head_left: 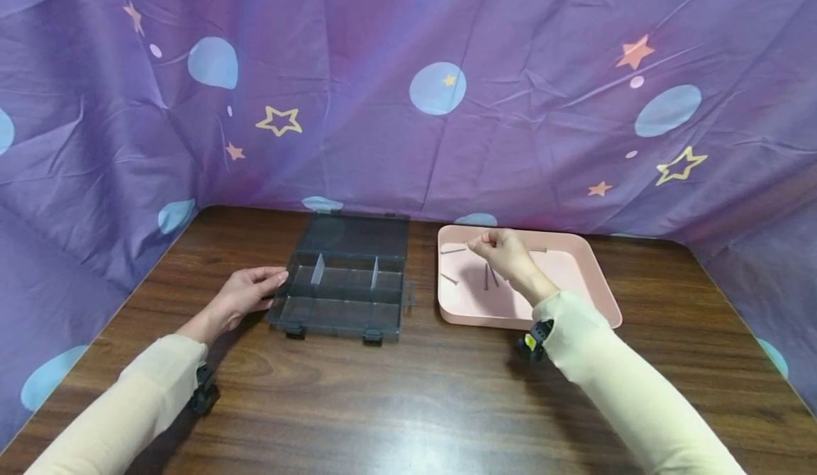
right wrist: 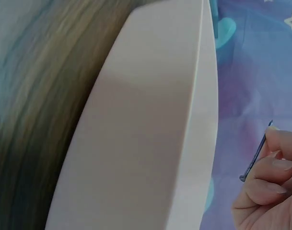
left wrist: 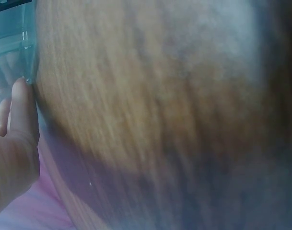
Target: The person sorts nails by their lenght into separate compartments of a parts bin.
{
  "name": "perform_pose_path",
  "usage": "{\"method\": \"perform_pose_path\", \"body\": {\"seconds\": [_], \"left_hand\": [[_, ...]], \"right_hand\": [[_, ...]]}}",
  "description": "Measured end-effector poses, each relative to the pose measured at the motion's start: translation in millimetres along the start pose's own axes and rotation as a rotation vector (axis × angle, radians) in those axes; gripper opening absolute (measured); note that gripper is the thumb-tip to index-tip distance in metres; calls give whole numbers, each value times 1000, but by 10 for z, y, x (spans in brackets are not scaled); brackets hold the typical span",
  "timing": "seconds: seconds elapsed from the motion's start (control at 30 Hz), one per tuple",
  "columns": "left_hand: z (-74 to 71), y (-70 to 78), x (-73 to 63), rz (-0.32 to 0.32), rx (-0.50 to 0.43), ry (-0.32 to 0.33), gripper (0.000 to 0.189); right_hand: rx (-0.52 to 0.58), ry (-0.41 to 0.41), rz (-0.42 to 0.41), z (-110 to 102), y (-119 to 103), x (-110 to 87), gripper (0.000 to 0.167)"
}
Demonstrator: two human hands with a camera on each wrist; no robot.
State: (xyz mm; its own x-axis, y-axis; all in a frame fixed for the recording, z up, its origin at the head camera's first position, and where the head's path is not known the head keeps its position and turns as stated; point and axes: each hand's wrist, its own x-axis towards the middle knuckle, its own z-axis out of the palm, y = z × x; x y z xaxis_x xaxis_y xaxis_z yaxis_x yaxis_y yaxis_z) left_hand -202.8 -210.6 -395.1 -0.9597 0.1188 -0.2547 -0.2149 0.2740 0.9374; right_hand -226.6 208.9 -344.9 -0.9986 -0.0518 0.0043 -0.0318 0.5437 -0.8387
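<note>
My right hand (head_left: 504, 252) is over the pink tray (head_left: 600, 276) and pinches a nail between thumb and fingertips. In the right wrist view the nail (right wrist: 256, 153) slants, its flat head low and its point up. Several loose nails (head_left: 449, 278) lie on the tray floor, some partly behind the hand. My left hand (head_left: 239, 294) rests at the left side of a dark see-through organizer box (head_left: 338, 315), its fingers fairly straight against the edge. In the left wrist view the thumb lies along the box corner (left wrist: 28, 72). The box lid (head_left: 357, 234) is laid back.
Pale dividers (head_left: 318, 269) part the box's back row; a long compartment runs along the front. Two latches (head_left: 372, 336) stick out at its front edge. Box and tray sit side by side on a wooden table (head_left: 408, 397). A purple patterned cloth (head_left: 357, 106) hangs around the table's back and sides.
</note>
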Motion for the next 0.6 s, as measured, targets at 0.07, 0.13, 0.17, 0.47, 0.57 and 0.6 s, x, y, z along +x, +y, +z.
{"method": "perform_pose_path", "body": {"seconds": [0.07, 0.13, 0.17, 0.47, 0.57, 0.6], "left_hand": [[-1, 2, -1, -1, 4, 0, 56], [-1, 0, 2, -3, 2, 3, 55], [-1, 0, 3, -3, 1, 4, 55], [1, -17, 12, -1, -18, 12, 55], [6, -9, 12, -8, -9, 19, 55], [9, -4, 13, -10, -1, 22, 55]], "right_hand": [[8, -4, -9, 54, -40, -11, 17], [20, -11, -12, 109, -73, -17, 17], [28, -17, -10, 136, -91, -20, 17], [89, -49, -19, 364, -251, -68, 16], [119, -71, -13, 434, -301, -86, 17], [131, -77, -11, 454, -315, -90, 17]]}}
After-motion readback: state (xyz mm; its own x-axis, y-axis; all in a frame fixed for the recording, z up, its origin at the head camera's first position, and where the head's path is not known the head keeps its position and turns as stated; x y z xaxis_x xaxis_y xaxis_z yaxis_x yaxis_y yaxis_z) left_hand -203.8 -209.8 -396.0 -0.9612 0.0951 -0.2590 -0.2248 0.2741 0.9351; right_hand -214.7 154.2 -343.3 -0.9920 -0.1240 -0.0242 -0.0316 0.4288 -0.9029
